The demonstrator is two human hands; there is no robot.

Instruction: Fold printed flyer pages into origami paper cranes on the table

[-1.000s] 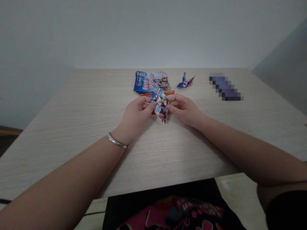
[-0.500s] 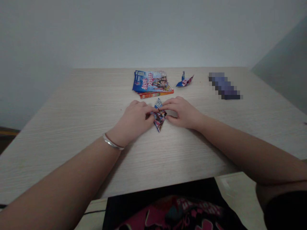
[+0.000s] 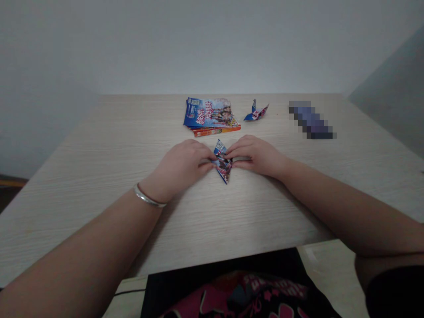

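A small diamond of folded printed paper (image 3: 224,167) lies on the table between my hands, its points toward and away from me. It carries blue, white and reddish print with a code pattern at the far tip. My left hand (image 3: 185,163), with a silver bangle at the wrist, pinches the paper's left corner between thumb and fingers. From the other side my right hand (image 3: 258,154) grips the right edge, its index fingertip resting on top and the thumb low at the corner.
Beyond my hands lies a stack of printed leaflets (image 3: 208,112) with an orange strip (image 3: 217,131) along its near edge. Right of it stands a folded paper figure (image 3: 255,115) with raised points. A blurred dark flat object (image 3: 311,119) lies farther right on the pale table (image 3: 132,132).
The paper's near tip has swung slightly right and its surface lies flatter and wider. My left hand has drawn a little left, and my right hand has shifted slightly right.
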